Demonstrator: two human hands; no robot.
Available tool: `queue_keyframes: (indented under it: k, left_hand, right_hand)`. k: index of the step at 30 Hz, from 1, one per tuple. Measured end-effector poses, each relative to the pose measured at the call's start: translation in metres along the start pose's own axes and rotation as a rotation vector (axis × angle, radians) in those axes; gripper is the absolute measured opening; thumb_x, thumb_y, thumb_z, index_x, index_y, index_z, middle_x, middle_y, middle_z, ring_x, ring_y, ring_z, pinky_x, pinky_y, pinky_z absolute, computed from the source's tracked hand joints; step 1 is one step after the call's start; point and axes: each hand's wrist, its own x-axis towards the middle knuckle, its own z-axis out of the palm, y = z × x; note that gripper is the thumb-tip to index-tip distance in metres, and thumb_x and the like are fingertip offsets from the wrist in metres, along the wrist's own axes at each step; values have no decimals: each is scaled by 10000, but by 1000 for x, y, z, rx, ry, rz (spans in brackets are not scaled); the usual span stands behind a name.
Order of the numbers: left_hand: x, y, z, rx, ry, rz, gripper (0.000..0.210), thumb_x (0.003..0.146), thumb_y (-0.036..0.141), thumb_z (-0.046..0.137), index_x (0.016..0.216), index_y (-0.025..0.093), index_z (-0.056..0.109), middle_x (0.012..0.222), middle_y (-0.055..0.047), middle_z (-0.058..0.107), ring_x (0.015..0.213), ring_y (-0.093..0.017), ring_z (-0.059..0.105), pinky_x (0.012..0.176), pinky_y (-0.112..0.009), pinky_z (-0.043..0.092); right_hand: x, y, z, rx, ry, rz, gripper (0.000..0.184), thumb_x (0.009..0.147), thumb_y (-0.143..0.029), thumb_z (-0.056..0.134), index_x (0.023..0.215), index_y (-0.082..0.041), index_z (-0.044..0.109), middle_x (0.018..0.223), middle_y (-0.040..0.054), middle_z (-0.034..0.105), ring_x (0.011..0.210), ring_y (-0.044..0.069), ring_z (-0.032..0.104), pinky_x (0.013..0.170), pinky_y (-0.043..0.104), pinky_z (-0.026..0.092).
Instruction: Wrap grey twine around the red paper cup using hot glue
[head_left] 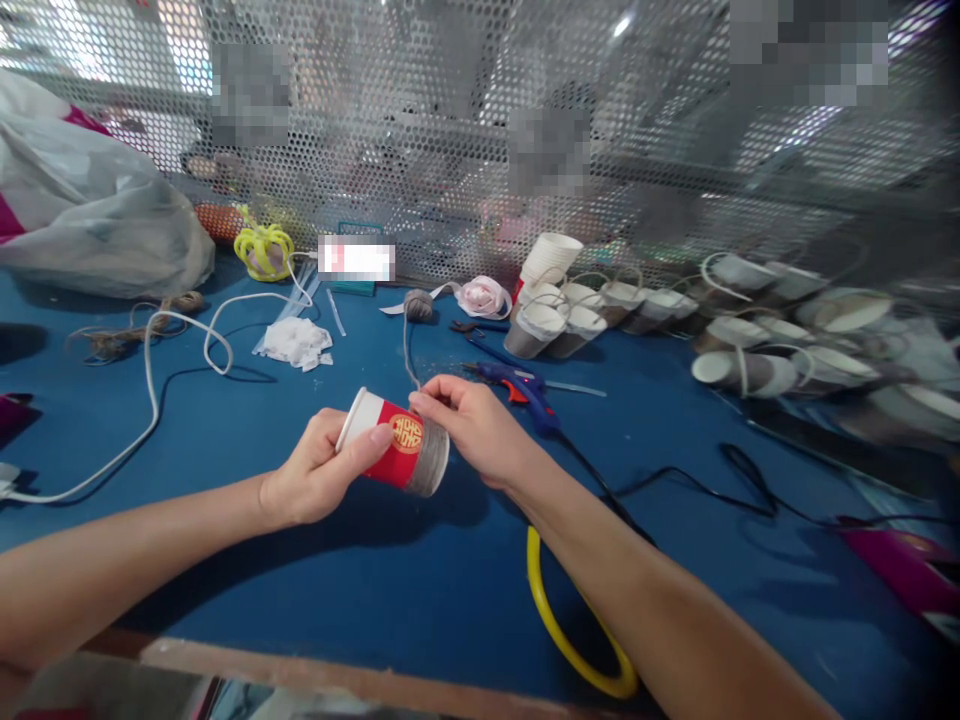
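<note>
Seemingly for steadiness, the left hand [319, 468] gripped a red-and-white paper cup [397, 462]; the right hand [472, 425] pinched thin grey cord [407, 348] beside it.

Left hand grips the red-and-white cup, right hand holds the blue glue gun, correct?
Not quite: the left hand grips the red-and-white cup, but the head view shows the right hand holding grey cord; the blue glue gun lies on the table.

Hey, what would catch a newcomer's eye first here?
Probably the red-and-white paper cup, partly wrapped in grey cord, tilted in the left hand at centre, with the right hand on the cord. Next, perhaps the blue plastic glue gun beyond that hand and the curved yellow tube low in the picture.
</note>
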Motion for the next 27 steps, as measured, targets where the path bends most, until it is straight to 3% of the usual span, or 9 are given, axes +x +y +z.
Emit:
queue_keyframes:
  k: [18,27]
  left_hand:
    - [1,2,1,-74,21,-101,432,835,362,447,463,150,393,430,47,315,402,-51,223,377,-207,223]
    - [1,2,0,-44,3,-32,434,847,330,434,459,149,357,438,54,296,411,-49,219,392,-203,226]
  right_hand:
    - [1,4,1,-8,-18,31,228,739,-383,511,657,-171,493,527,-54,412,461,76,336,449,221,281]
    - [0,3,1,-14,-36,64,261,736,-417,521,639,-180,470,513,-60,398,454,76,319,443,218,277]
